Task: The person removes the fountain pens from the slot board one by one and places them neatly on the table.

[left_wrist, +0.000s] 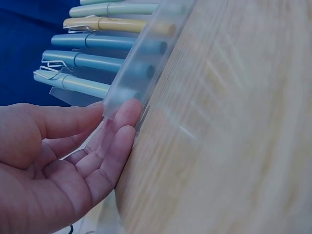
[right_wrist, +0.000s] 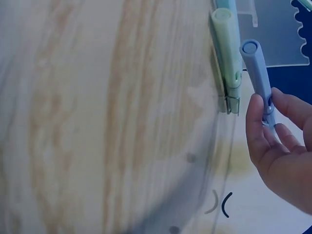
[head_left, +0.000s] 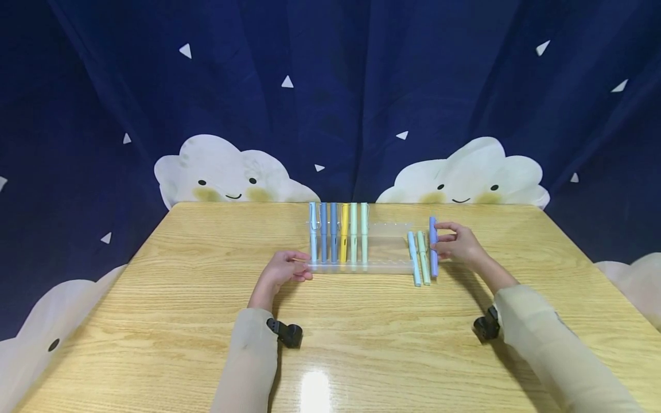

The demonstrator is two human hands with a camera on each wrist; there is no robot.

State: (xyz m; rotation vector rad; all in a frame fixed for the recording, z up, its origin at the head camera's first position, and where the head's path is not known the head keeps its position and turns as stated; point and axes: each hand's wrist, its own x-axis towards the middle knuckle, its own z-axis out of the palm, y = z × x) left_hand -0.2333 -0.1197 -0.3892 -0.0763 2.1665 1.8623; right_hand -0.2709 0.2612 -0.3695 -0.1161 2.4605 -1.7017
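Six pens stand slotted in the left half of the clear pen rack [head_left: 384,267], its right half bare, so the job looks a little over halfway, with three left; the right hand [head_left: 458,245] pinches the periwinkle pen [head_left: 433,246] off the rack's right end, beside the light-blue pen [head_left: 413,259] and mint pen [head_left: 423,258] lying on the table [head_left: 155,298], while the left hand [head_left: 283,271], fingers straight, steadies the rack's near-left corner

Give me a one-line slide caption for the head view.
Right hand pinches a periwinkle pen beside two loose pens on the wooden table; left hand steadies a clear pen rack holding six.
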